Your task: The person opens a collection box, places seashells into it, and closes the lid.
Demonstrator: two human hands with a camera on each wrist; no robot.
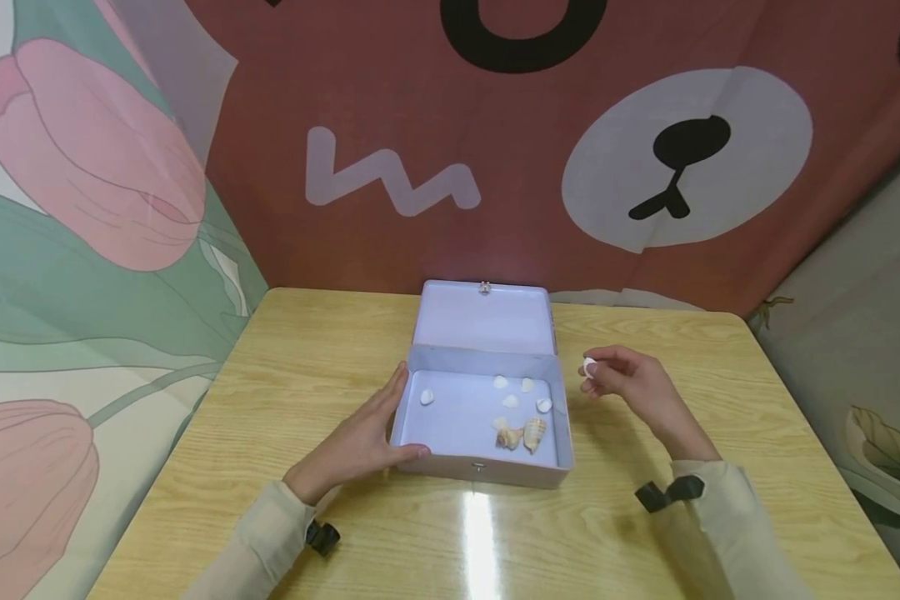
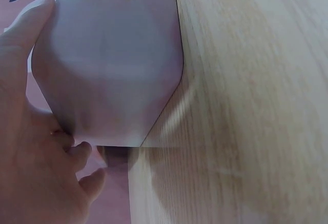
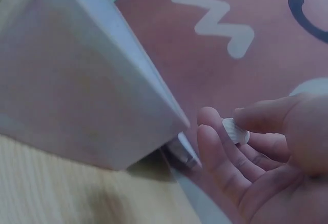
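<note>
A pale lilac box (image 1: 480, 477) stands on the table with its hinged lid (image 1: 485, 315) raised at the back. My left hand (image 1: 362, 433) holds the box's left side, thumb over the front rim and fingers along the outer wall. To the right of the box, my right hand (image 1: 633, 385) pinches a small white ribbed seashell (image 3: 236, 131) between thumb and fingertips, above the table. Inside the box, a white seashell (image 1: 427, 397) lies at the left. Several more white seashells (image 1: 543, 405) and two brown-and-cream spiral seashells (image 1: 534, 434) lie at the right.
The wooden table (image 1: 330, 333) carries the box near its back edge. Behind it hangs a reddish-brown cloth (image 1: 390, 250) printed with a bear face. Flower-printed cloth (image 1: 105, 333) hangs along the left. A metal clasp (image 1: 484, 287) sits on the lid's top edge.
</note>
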